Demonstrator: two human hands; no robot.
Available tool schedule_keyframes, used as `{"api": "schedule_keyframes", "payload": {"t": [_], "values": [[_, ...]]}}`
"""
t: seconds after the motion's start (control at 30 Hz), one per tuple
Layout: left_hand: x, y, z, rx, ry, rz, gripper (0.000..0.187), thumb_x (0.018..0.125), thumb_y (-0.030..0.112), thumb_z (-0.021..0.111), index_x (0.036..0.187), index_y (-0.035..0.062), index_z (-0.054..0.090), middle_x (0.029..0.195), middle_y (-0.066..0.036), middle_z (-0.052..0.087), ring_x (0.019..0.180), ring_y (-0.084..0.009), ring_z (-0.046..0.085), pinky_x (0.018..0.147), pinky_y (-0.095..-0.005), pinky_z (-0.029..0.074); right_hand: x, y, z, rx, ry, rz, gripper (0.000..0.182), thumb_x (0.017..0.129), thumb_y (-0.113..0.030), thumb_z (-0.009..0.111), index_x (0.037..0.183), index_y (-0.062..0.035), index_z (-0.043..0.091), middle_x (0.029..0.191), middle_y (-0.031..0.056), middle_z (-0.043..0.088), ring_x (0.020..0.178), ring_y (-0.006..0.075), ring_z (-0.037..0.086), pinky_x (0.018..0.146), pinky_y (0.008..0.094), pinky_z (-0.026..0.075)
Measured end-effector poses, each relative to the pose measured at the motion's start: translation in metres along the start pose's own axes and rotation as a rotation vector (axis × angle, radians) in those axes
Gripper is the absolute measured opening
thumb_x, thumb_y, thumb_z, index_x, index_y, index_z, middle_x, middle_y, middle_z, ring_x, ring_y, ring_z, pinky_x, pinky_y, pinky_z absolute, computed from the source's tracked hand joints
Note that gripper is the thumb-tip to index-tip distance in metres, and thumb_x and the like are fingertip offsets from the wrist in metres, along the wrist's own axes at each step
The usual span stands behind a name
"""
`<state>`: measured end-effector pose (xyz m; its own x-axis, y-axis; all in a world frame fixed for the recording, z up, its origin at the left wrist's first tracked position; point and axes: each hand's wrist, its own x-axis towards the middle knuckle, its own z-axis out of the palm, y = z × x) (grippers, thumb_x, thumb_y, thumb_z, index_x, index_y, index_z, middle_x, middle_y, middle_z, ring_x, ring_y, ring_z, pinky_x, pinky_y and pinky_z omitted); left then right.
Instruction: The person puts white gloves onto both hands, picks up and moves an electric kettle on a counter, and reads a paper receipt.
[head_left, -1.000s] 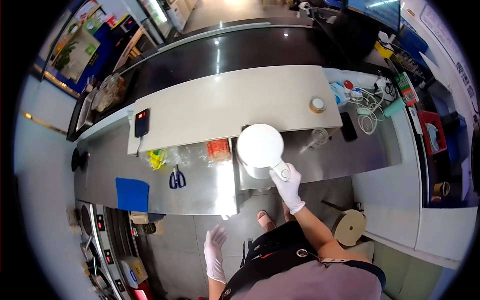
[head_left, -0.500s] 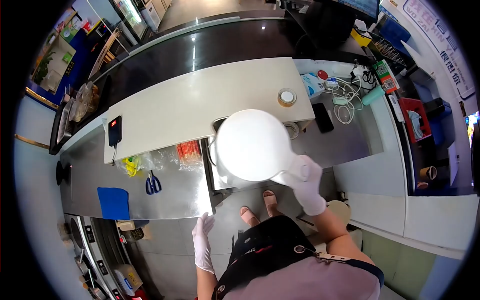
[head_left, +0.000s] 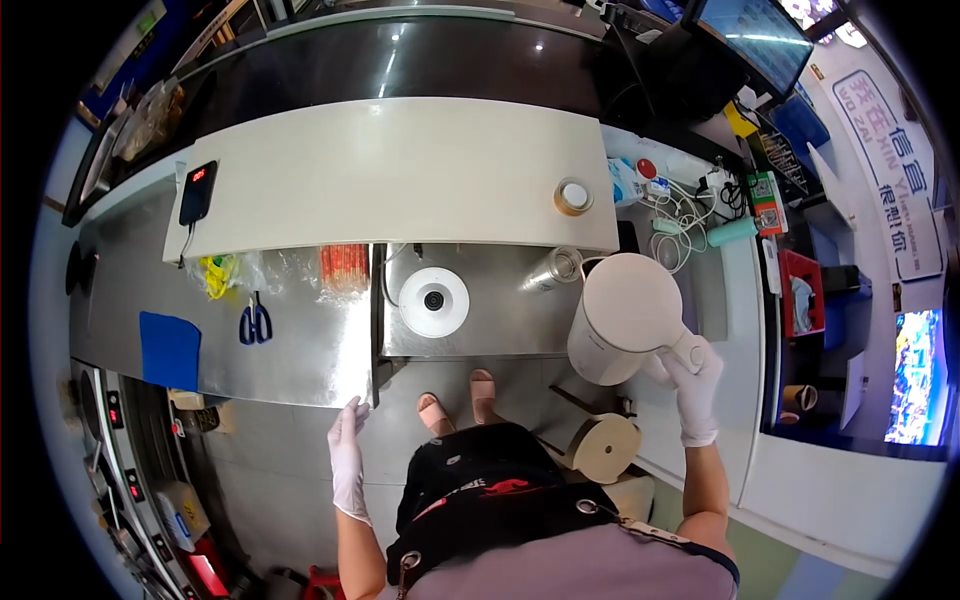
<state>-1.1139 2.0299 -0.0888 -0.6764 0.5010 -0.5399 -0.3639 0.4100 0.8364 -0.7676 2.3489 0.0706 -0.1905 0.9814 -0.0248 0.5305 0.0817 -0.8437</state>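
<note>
My right hand [head_left: 688, 388] is closed round the handle [head_left: 688, 349] of the white kettle [head_left: 626, 318], held up at the front edge of the tabletop [head_left: 500, 337], apart from its round base [head_left: 434, 302]. A careless swing inward could knock the clear jar [head_left: 553, 270] just beside it; a slack wrist could spill any contents, which I can't see. The kettle looks smooth, plain and lidded. My left hand [head_left: 347, 455] hangs loosely open, holding nothing.
</note>
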Motion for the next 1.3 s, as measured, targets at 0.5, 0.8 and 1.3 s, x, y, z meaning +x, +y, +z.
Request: {"api": "schedule_keyframes", "payload": {"t": [0.5,0.8,1.3], "values": [[-0.007,-0.027,0.015,0.085,-0.017,-0.058,0.049,0.101,0.037,0.045,0.129,-0.0013,0.057,0.114,-0.015,0.065,0.111,-0.0224,0.058,0.101,-0.0348,0.040,0.041,0.016,-0.002,-0.123,-0.097,-0.050,0.011,0.079,-0.005,0.071,0.085,-0.0007,0.063,0.075,-0.0018,0.061,0.070,0.0044,0.051,0.066,0.0238,0.046],[-0.008,-0.039,0.012,0.082,0.000,-0.076,0.049,0.100,0.036,0.046,0.126,-0.0044,0.057,0.113,-0.017,0.065,0.111,-0.0230,0.058,0.100,-0.0343,0.040,0.043,0.022,-0.005,-0.196,-0.073,-0.069,0.015,0.077,-0.008,0.075,0.084,-0.0009,0.064,0.074,-0.0006,0.062,0.069,0.0056,0.052,0.065,0.0249,0.046],[-0.009,-0.044,0.007,0.109,-0.012,-0.079,0.049,0.100,0.036,0.046,0.127,-0.0036,0.057,0.112,-0.016,0.065,0.109,-0.0234,0.059,0.100,-0.0338,0.041,0.035,0.013,-0.009,-0.127,-0.083,0.000,0.012,0.077,-0.004,0.072,0.087,-0.0010,0.066,0.078,0.0004,0.065,0.072,0.0069,0.056,0.069,0.0251,0.047]]}}
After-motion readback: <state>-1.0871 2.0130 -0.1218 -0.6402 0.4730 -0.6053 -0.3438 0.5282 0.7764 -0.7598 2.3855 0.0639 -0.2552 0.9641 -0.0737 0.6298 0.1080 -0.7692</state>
